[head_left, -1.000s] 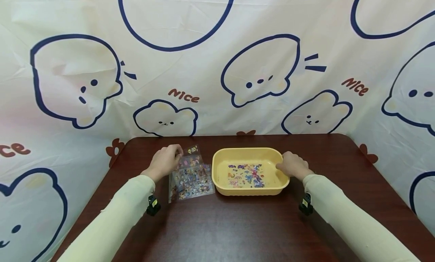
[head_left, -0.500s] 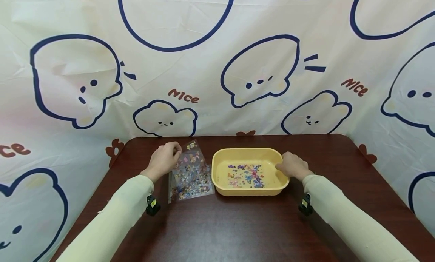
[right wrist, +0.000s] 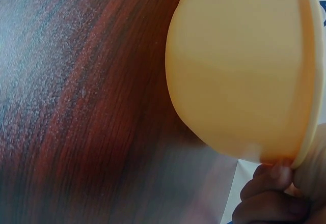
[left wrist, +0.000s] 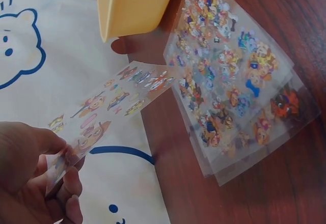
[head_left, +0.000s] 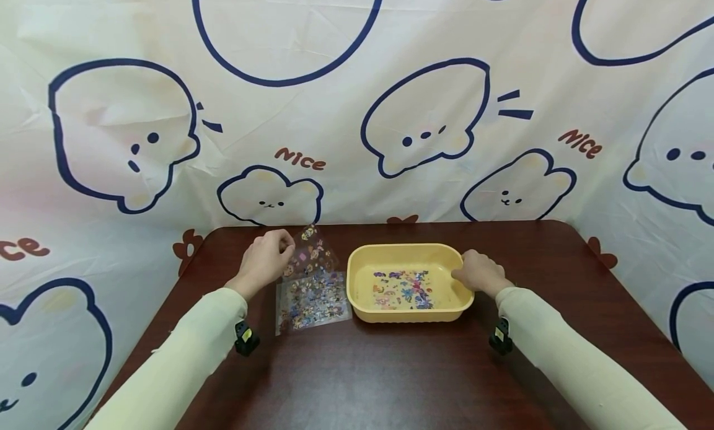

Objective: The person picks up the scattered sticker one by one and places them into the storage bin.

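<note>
Leftward and farther, my left hand (head_left: 263, 261) has drawn 1 clear plastic sticker sheet (left wrist: 109, 99); pinched, it extends rightward, beyond the clear printed sheet stack (head_left: 318, 298). My right hand (head_left: 481, 272), well apart, grips the yellow rounded plastic tray (head_left: 413, 315).

Head view bright, evenly lit; pale sheen on counter (head_left: 357, 368), soft shadows beneath sleeves (head_left: 580, 349). Left wrist view dimmer, fine print on stacked sheets (left wrist: 229, 76) slightly smeared. Right wrist view: grainy bluish glare upper left, right hand (right wrist: 270, 193) dim, soft-edged.
</note>
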The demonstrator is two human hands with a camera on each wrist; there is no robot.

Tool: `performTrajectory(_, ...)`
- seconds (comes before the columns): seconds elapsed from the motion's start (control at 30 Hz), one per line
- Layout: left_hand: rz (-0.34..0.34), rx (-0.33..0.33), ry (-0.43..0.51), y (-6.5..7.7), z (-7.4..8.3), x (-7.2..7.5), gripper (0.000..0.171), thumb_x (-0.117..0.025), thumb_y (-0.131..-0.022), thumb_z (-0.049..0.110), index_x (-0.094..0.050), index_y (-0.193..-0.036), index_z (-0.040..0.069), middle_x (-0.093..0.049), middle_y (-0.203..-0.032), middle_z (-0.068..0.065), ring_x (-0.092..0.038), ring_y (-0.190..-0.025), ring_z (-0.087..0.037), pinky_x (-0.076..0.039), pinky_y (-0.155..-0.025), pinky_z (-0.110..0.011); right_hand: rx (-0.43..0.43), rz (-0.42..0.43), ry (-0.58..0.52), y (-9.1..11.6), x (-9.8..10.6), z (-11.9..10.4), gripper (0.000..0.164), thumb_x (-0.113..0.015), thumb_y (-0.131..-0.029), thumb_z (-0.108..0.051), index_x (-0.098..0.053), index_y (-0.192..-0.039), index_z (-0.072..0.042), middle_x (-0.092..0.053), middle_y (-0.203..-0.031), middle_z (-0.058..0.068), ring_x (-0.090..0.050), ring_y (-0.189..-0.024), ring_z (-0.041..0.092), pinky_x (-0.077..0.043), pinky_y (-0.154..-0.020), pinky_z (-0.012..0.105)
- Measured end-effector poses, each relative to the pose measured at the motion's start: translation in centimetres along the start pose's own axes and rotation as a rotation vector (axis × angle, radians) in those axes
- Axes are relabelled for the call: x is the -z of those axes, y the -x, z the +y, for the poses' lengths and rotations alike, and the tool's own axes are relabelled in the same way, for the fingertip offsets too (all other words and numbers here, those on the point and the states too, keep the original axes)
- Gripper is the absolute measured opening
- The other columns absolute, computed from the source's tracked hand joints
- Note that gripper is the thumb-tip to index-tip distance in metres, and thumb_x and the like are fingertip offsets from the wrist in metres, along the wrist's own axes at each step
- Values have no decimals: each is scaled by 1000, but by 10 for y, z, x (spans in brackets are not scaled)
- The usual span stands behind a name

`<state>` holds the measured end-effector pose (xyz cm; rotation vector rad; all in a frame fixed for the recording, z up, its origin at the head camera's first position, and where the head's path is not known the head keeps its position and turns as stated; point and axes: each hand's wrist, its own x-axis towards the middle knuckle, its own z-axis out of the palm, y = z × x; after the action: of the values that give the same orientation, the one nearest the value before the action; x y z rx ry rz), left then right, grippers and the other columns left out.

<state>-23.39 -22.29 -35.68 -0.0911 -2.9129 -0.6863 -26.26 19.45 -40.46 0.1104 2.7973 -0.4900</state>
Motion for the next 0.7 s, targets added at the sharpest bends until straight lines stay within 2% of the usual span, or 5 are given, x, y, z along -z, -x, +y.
performTrajectory(0.23,27,10,9,0,4,6,18,-51,-97,22,-64,-98,9,-69,-83,-9,-54,-56,-16,-38,-50,-28,-6,-4,-9,1,1,-1,35,-57,-92,-29,-62,-111,-1,-61,-79,7,-58,-68,19,-39,-64,32)
performTrajectory(0.53,94,2,32,-1,11,12,17,-52,-96,22,-64,-94,10,-70,-86,-10,-55,-58,-17,-40,-52,-28,-6,6,-4,1,0,0,35,-57,-92,-30,-61,-110,-1,-60,-78,7,-58,-67,19,-39,-64,32)
performTrajectory(0.7,121,-8,44,-1,16,14,17,-52,-96,22,-64,-93,11,-70,-84,-9,-55,-59,-17,-40,-53,-28,-6,11,-5,1,0,-1,37,-57,-91,-29,-60,-114,0,-61,-80,8,-58,-69,20,-39,-66,34)
